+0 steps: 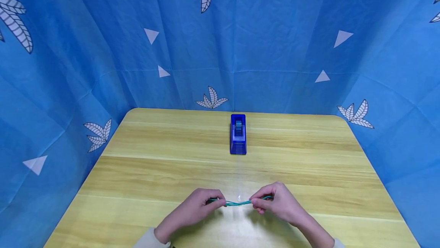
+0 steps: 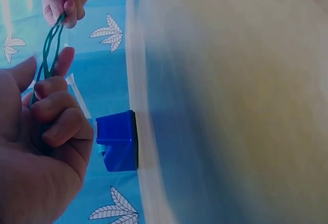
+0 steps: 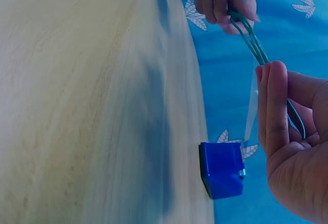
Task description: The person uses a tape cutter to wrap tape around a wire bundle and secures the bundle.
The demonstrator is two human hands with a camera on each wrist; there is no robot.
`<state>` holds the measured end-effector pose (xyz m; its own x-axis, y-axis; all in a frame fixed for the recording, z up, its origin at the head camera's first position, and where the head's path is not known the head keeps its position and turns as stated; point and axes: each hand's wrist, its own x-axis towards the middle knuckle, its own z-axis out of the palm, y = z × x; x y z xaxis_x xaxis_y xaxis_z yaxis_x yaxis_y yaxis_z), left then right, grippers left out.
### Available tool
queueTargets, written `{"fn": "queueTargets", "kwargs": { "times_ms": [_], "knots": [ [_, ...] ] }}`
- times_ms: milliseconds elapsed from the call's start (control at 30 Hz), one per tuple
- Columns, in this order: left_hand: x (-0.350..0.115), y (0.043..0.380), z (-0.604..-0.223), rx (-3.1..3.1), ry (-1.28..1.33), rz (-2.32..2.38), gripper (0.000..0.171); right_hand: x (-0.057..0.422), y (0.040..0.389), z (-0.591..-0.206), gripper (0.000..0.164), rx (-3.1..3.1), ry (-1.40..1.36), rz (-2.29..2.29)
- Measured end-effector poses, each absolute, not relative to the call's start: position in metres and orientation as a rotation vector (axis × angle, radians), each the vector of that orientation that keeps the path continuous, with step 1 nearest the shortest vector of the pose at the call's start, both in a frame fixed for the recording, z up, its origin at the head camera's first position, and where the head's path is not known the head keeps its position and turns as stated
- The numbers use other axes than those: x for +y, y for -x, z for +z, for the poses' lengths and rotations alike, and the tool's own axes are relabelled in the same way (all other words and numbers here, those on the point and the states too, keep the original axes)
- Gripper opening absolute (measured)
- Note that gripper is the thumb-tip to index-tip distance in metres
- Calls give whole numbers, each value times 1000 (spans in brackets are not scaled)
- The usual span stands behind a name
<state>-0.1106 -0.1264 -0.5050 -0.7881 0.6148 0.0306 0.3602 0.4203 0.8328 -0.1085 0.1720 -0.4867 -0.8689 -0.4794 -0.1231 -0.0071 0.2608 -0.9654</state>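
Note:
A thin green cord in several strands (image 1: 238,203) stretches between the two hands, above the near part of the table. My left hand (image 1: 197,206) pinches its left part between thumb and fingers. The right hand (image 1: 280,204) pinches the cord farther right, a short gap away. Beyond the hands stands a blue tape dispenser (image 1: 238,141) with a roll in it. From it a clear strip of tape (image 3: 252,106) runs out toward the cord between the hands; whether it sticks to the cord I cannot tell. Inside both palms, the cord's ends are partly hidden.
The light wood-grain table (image 1: 154,141) has rounded far corners. A blue curtain (image 1: 261,41) with white leaf and triangle prints hangs behind it and along both sides.

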Motion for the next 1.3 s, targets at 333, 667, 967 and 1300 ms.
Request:
{"fn": "queueTargets", "kwargs": {
  "times_ms": [333,667,967,1300],
  "knots": [
    [-128,111,-505,2282,-671,1448,25,171,107,-485,9,2177,476,-1645],
    [-129,113,-504,2007,-385,1698,12,168,104,-486,8,2283,541,-1632],
    [-130,115,-505,1949,-403,1771,17,167,103,-489,11,2271,499,-1652],
    [-129,115,-507,2113,-480,1703,9,165,107,-490,30,2013,386,-1690]
  ]
}}
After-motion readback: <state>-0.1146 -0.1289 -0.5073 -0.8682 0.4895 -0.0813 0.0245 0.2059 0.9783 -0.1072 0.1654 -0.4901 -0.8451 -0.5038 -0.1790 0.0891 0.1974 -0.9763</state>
